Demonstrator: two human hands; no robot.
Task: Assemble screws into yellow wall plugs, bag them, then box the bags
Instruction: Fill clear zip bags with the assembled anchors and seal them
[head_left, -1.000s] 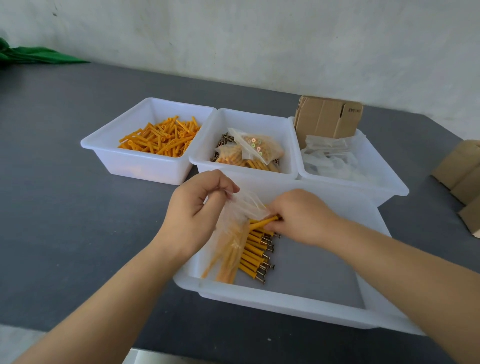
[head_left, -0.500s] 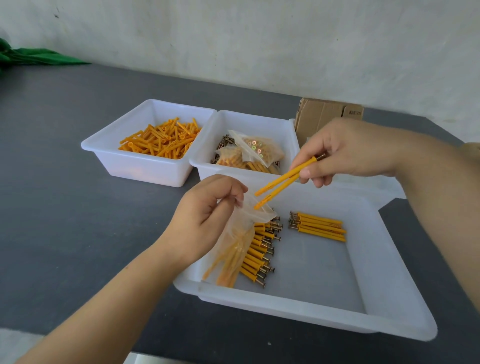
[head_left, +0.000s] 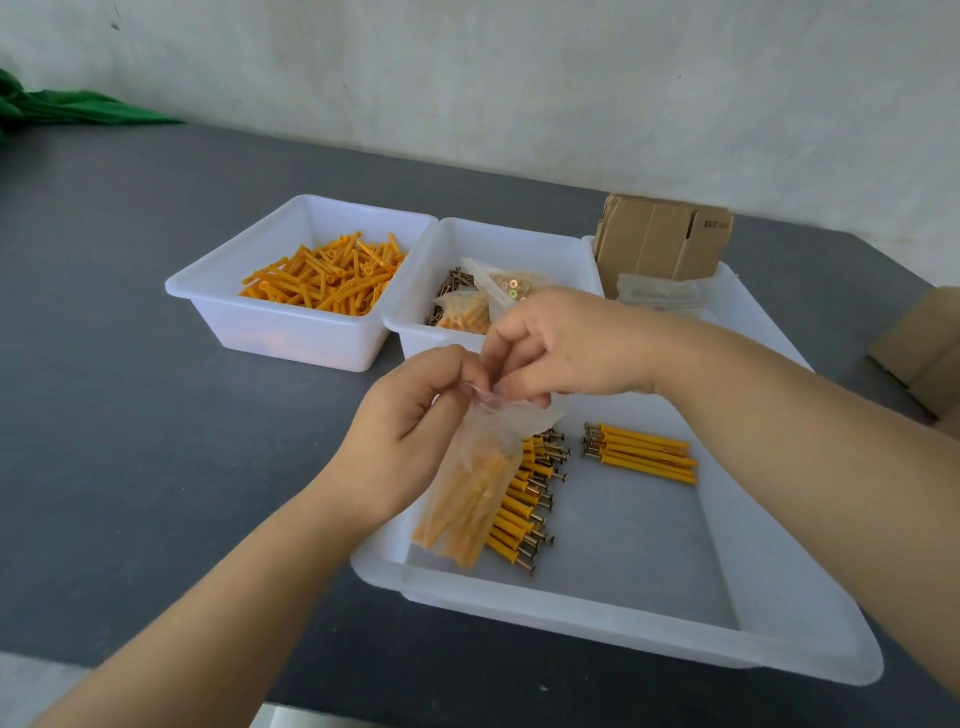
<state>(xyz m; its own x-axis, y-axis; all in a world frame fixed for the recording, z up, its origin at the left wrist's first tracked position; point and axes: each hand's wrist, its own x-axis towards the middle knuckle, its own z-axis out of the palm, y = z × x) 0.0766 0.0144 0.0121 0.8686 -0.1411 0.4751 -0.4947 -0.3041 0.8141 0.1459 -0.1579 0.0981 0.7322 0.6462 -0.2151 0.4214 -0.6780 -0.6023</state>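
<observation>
- Comparing with half a second earlier, we note that the right hand (head_left: 566, 343) no longer carries two assembled plugs above the tray; it has come down to the mouth of the clear bag (head_left: 475, 483) and holds none that we can see.
- We judge that those two pieces went into the bag, so the filling step for this bag is at or near its end and closing the mouth is the likely step in hand.
- Both hands now meet at the bag's top edge. The left hand (head_left: 415, 410) pinches the edge between thumb and fingertips, as it did before; the right hand pinches the same edge from the far side, its fingertips touching the left's.
- The bag hangs below both hands, its lower end resting inside the large white tray (head_left: 597, 618), just past the near rim.
- Through the film we see a bundle of yellow plugs, roughly upright and slightly tilted; the count cannot be read.
- Just beyond the bag, under the right wrist, lies a row of assembled plugs (head_left: 530, 499) with screw heads showing.
- A smaller group of assembled plugs (head_left: 641, 453) lies below the right forearm, apart from the row.
</observation>
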